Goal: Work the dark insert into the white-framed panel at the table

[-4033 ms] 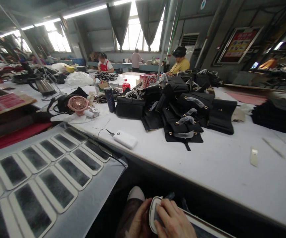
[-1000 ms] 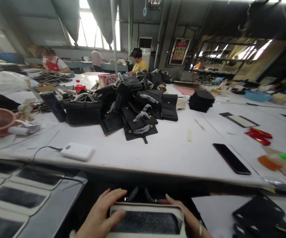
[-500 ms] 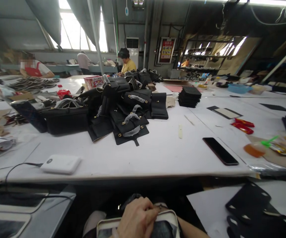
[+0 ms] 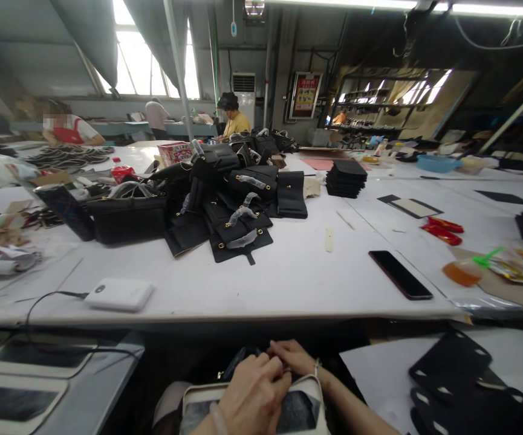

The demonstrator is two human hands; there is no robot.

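Note:
On my lap lies a cream-edged panel (image 4: pixel 300 414) with a dark grey middle. My left hand (image 4: pixel 254 389) reaches across it, its fingers curled over the far edge. Close beside those fingertips is my right hand (image 4: pixel 294 356), with thumb and fingers drawn together just past the same edge. Whatever it pinches is hidden. Beyond the panel, partly behind my left hand, a dark item (image 4: pixel 238 361) with a small shiny metal bit shows. Similar cream-edged panels (image 4: pixel 59 386) rest on a grey surface at lower left.
Across the white table (image 4: pixel 270 296) lie a heap of black handbags (image 4: pixel 238 205), a white power bank (image 4: pixel 118 294) with a cable, a phone (image 4: pixel 399 275) and a stack of black pieces (image 4: pixel 346 178). Black cut pieces (image 4: pixel 451 362) lie at lower right. Co-workers sit at the back.
My right hand has come up from behind my left hand and now shows at the panel's far edge. The left hand stays over the panel. The view has shifted slightly.

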